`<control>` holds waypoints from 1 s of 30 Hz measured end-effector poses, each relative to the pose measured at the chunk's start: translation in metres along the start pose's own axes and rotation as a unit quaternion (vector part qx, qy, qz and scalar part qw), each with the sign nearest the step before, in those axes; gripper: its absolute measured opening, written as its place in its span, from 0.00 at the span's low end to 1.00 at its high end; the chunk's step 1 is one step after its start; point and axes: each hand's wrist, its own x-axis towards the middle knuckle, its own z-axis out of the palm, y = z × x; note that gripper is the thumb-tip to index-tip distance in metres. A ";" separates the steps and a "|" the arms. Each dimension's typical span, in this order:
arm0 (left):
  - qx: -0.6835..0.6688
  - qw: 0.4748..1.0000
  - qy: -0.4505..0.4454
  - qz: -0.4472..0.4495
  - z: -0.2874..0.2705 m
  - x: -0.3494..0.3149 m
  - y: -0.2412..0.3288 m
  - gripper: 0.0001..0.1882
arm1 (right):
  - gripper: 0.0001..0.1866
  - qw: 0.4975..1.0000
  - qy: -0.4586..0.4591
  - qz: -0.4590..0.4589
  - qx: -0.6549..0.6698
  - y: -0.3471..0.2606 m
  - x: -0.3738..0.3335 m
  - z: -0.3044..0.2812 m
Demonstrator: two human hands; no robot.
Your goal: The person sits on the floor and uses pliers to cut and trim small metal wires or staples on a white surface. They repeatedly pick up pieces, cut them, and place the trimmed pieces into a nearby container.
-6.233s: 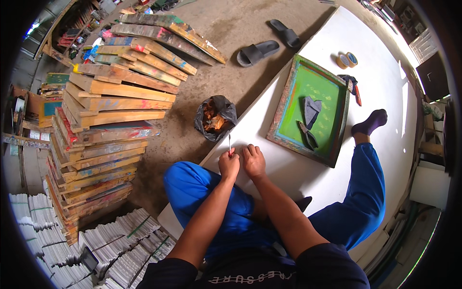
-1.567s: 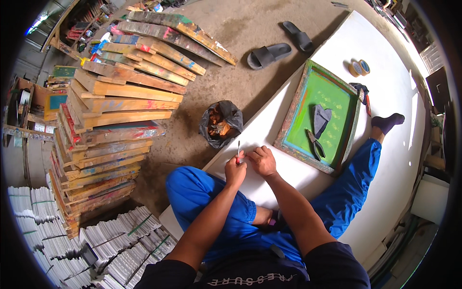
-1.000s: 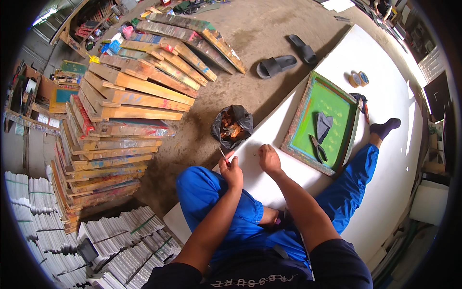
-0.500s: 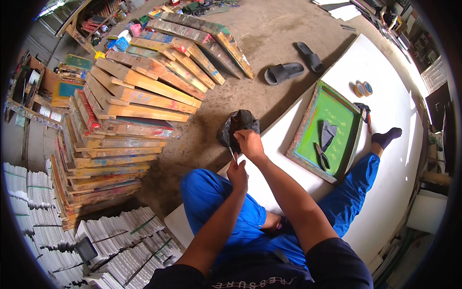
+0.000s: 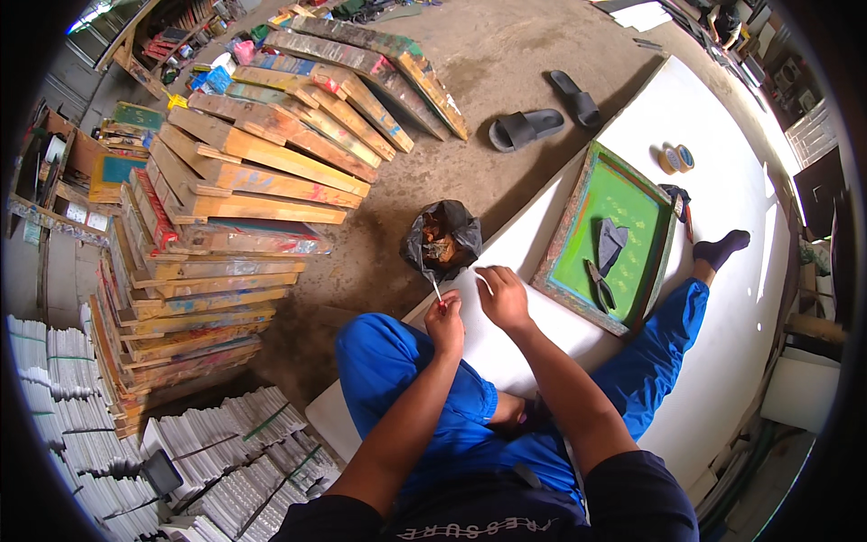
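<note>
black sandals (image 5: 526, 130) on brown floor (image 5: 424, 167); paint-stained wooden frames (image 5: 226, 270) in rows; strapped white bundles (image 5: 221, 432) nearby.

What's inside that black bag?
Crumpled brown scraps show inside the open bag. Whatever lies beneath them, down to the bottom, is covered and cannot be seen.

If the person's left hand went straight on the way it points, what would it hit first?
Probably the open black plastic bag of brown scraps, just beyond the slim red-handled metal tool held by the left hand; depth is unclear.
</note>
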 end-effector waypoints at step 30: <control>0.249 0.963 -0.102 -0.021 -0.001 0.016 -0.035 0.24 | 0.12 0.984 -0.148 -0.079 -0.065 0.063 -0.028 0.003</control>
